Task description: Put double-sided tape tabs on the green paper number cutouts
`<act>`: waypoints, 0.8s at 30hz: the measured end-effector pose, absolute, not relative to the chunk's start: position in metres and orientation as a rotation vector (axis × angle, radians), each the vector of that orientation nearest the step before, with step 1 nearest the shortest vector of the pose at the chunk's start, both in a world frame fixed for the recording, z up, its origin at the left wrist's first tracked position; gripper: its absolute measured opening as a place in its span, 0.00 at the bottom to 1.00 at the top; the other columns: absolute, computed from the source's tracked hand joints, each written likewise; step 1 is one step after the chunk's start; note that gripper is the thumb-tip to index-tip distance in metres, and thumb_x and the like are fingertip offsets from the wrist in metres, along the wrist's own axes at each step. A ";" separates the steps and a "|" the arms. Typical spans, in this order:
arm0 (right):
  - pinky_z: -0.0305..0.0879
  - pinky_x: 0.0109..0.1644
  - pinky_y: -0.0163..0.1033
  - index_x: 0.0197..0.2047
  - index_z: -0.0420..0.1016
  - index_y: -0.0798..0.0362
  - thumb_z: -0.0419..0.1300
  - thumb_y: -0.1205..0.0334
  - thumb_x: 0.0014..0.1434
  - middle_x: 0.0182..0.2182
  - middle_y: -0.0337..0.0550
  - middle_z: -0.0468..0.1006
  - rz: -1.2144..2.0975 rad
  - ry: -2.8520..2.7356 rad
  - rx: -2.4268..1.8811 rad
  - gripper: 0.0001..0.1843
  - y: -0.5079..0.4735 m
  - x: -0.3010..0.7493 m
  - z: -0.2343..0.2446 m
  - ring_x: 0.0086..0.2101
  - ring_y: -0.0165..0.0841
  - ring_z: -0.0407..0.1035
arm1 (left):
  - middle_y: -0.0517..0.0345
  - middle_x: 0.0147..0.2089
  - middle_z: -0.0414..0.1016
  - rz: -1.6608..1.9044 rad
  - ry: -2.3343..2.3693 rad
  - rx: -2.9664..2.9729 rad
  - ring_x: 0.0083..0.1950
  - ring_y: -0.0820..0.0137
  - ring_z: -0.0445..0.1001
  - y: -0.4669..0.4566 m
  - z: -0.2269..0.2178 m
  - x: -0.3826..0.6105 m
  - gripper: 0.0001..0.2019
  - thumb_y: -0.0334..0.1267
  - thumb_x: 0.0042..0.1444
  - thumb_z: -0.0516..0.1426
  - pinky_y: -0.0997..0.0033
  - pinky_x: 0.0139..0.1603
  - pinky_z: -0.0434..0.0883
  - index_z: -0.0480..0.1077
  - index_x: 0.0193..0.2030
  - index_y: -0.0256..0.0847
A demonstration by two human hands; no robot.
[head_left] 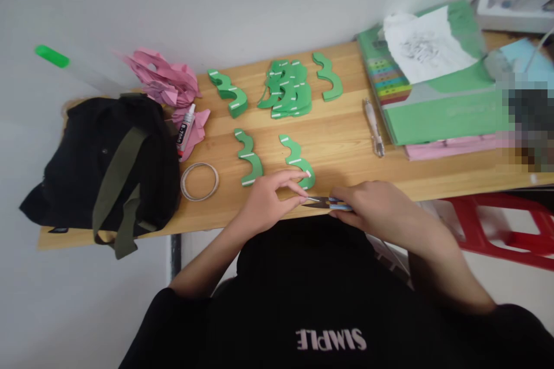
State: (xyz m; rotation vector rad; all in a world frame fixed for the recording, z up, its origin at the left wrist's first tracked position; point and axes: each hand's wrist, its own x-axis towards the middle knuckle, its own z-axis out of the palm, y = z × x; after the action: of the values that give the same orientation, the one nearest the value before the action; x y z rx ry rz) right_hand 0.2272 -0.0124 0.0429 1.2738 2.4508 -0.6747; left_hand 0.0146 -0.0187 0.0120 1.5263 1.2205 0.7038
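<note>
My right hand [381, 207] is closed around small snips with a blue handle [331, 203] at the front edge of the wooden table [346, 138]. The blade tips point left toward my left hand [270, 199]. That hand pinches a tiny white strip [312, 200] between thumb and finger, and its forefinger reaches a green wavy paper cutout [298, 161] marked with white strips. A second such cutout [249, 157] lies just to the left.
A tape roll [199, 181], a glue tube [186, 130], pink paper scraps [167, 81] and a black bag [104, 173] sit at left. More green cutouts [285, 89] lie at the back. A pen [374, 127] and stacked coloured paper [441, 104] are at right. A red stool [497, 225] stands below.
</note>
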 end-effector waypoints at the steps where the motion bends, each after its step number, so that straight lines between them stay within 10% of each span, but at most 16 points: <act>1: 0.51 0.27 0.35 0.40 0.75 0.53 0.59 0.60 0.60 0.27 0.44 0.80 -0.672 2.449 1.277 0.07 -0.012 0.227 0.043 0.27 0.35 0.73 | 0.58 0.34 0.83 0.706 1.212 1.544 0.45 0.63 0.80 -0.018 0.012 0.014 0.15 0.31 0.50 0.64 0.57 0.59 0.68 0.74 0.47 0.41; 24: 0.61 0.27 0.38 0.36 0.80 0.56 0.52 0.75 0.60 0.31 0.55 0.82 -0.567 2.180 1.223 0.15 -0.013 0.193 0.049 0.33 0.45 0.78 | 0.58 0.34 0.79 0.436 1.072 1.928 0.37 0.66 0.76 -0.017 0.008 0.005 0.25 0.25 0.52 0.55 0.65 0.44 0.70 0.63 0.58 0.41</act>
State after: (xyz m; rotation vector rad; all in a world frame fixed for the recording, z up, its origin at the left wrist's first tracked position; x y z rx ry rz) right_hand 0.1926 -0.0132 0.0488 1.2227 2.1800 -0.5668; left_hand 0.0047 -0.0173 0.0077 1.9279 1.0721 0.4360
